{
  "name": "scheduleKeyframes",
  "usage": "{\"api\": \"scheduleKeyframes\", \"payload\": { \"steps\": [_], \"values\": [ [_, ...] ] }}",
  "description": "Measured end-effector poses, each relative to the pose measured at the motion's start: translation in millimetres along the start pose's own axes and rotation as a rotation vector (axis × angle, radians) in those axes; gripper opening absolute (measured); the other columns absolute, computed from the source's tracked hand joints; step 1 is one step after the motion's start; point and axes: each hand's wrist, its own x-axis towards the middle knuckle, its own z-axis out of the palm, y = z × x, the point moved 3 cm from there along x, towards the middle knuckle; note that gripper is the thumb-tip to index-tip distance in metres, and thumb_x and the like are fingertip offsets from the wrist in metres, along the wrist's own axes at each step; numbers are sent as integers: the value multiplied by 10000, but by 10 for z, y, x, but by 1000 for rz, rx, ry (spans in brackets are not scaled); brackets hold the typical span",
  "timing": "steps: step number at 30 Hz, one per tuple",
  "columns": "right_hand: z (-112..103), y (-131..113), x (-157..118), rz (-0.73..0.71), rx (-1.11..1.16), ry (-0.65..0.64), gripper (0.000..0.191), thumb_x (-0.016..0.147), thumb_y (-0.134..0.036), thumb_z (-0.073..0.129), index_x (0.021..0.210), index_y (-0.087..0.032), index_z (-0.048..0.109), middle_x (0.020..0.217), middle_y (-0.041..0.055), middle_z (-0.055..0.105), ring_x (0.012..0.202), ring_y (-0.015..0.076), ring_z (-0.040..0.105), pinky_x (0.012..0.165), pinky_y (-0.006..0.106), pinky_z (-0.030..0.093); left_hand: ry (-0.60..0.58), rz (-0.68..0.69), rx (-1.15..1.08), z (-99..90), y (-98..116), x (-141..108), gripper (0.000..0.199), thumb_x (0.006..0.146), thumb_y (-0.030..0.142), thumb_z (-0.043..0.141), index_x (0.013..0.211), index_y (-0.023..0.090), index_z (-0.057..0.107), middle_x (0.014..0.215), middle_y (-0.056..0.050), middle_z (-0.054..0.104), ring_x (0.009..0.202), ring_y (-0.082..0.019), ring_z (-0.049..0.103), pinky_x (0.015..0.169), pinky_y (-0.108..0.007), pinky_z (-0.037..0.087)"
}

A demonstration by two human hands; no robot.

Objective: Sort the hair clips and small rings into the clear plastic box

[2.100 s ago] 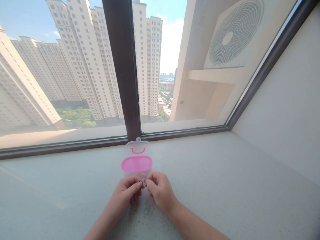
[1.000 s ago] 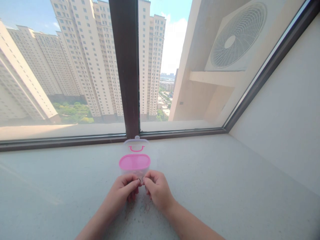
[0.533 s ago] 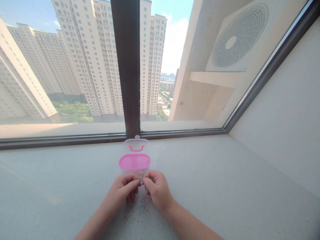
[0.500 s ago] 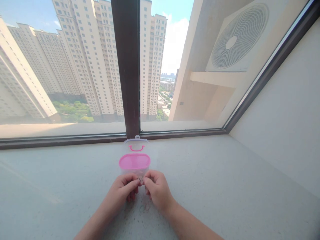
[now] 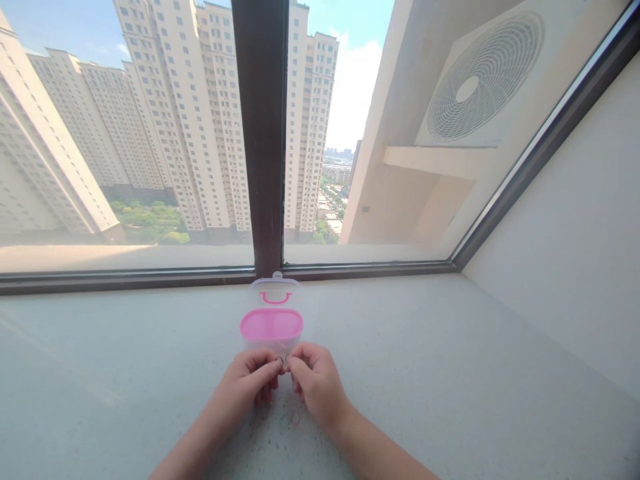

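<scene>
Close together over the pale sill, my two hands almost touch at the fingertips. My left hand (image 5: 250, 377) pinches a small thin dark loop (image 5: 281, 361) between thumb and forefinger. A similar small thin loop (image 5: 287, 359) is pinched by my right hand (image 5: 317, 380); what the loops are made of is too small to tell. Just beyond the hands stands a clear plastic box with a pink tray (image 5: 271, 325) on top. Its clear lid (image 5: 277, 285), with a pink handle, is raised at the back. Faint small reddish loops (image 5: 295, 419) lie below my hands.
The speckled sill (image 5: 400, 373) spreads to both sides. Dark window frame (image 5: 267, 167) rises behind the box, and a white wall (image 5: 565, 233) stands at the right. Outside the glass are tall buildings and an air-conditioner unit (image 5: 483, 83).
The view has shifted slightly, so everything outside sits a little further right. Both hands keep their pinch on the loops, with hardly any other movement.
</scene>
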Motion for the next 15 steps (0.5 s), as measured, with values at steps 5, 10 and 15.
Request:
{"api": "scheduleKeyframes", "payload": {
  "steps": [5, 10, 15],
  "values": [
    [-2, 0, 6, -4, -1, -2, 139, 738, -227, 484, 629, -158, 535, 449, -54, 443, 394, 74, 374, 421, 190, 306, 4, 14, -2, 4, 4, 7, 262, 734, 370, 578, 583, 158, 550, 492, 33, 489, 448, -111, 447, 444, -214, 315],
    [-12, 0, 7, -7, -14, -2, 146, 745, -235, 490, 633, -155, 539, 448, -54, 440, 397, 72, 374, 427, 187, 305, 7, 20, 7, 13, 3, 16, 264, 739, 364, 573, 579, 156, 558, 494, 30, 497, 448, -111, 449, 442, -214, 315],
    [-14, 14, -5, -6, -14, -5, 154, 752, -236, 491, 633, -152, 543, 448, -52, 441, 397, 70, 360, 426, 188, 295, 15, 11, 1, 14, -18, 24, 257, 738, 367, 578, 597, 152, 570, 493, 28, 508, 441, -111, 454, 432, -213, 314]
  ]
}}
